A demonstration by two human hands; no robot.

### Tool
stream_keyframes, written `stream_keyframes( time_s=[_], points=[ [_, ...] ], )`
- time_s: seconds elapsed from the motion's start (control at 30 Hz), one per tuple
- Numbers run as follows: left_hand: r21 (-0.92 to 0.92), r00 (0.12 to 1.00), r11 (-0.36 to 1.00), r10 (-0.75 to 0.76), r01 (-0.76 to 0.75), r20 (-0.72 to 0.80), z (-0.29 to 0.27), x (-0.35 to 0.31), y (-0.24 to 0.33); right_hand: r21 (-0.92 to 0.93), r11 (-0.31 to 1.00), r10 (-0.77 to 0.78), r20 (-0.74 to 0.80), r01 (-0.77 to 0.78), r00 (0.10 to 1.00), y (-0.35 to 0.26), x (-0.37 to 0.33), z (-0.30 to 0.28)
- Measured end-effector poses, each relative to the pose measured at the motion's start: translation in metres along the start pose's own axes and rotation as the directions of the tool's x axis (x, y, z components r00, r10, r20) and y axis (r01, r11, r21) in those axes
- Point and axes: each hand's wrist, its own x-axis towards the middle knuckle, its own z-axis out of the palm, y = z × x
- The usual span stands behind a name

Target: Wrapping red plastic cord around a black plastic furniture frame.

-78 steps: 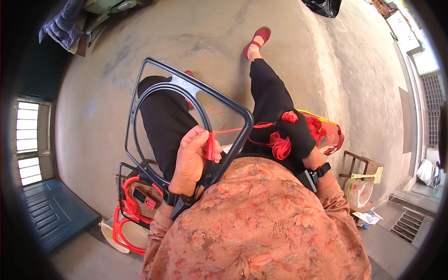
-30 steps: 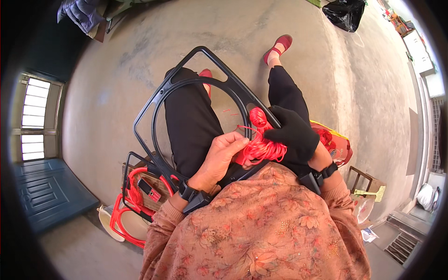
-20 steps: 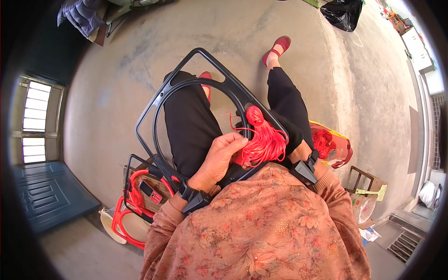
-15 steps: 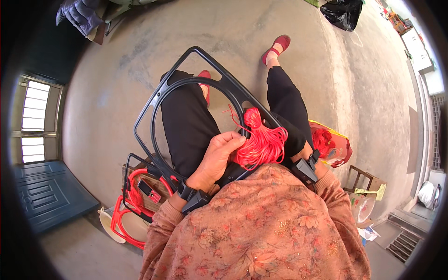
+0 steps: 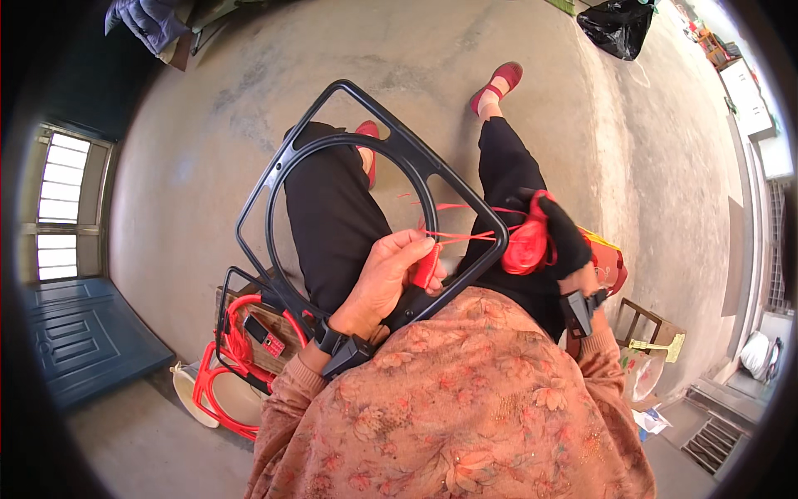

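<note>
A black frame (image 5: 411, 154), a round ring inside an angular outer rim, lies tilted over my lap. My bare left hand (image 5: 384, 264) pinches the ring on its near right side, where red cord (image 5: 427, 264) is wound tightly around it. Strands of the cord run taut from that spot to the right, across the frame's outer rim. At their other end my right hand (image 5: 569, 241), in a black glove, is closed around a red cord bundle (image 5: 525, 248). The fingers of that hand are partly blurred.
On my left, a red-wrapped frame (image 5: 223, 391) and a phone (image 5: 264, 335) rest by a stool. A red bag (image 5: 611, 264) stands at my right, with a small wooden stool (image 5: 644, 320) behind it. A black plastic bag (image 5: 617, 29) lies on the floor ahead.
My right hand has pulled the cord bundle to the right, away from the ring, and the strands have drawn out straight. My left hand stays at the ring.
</note>
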Motion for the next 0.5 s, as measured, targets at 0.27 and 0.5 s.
stream_keyframes(
  time_s=[0.27,0.5],
  points=[
    [-0.002,0.998,1.000,0.006,-0.006,-0.058,0.001,-0.001,0.002,-0.058,0.989,-0.149,-0.479,0.138,0.865,-0.017,-0.017,-0.171],
    [-0.012,1.000,1.000,0.013,-0.014,-0.014,-0.002,0.003,-0.001,-0.376,0.905,-0.388,-0.532,0.201,0.753,-0.026,-0.057,-0.291]
  ],
)
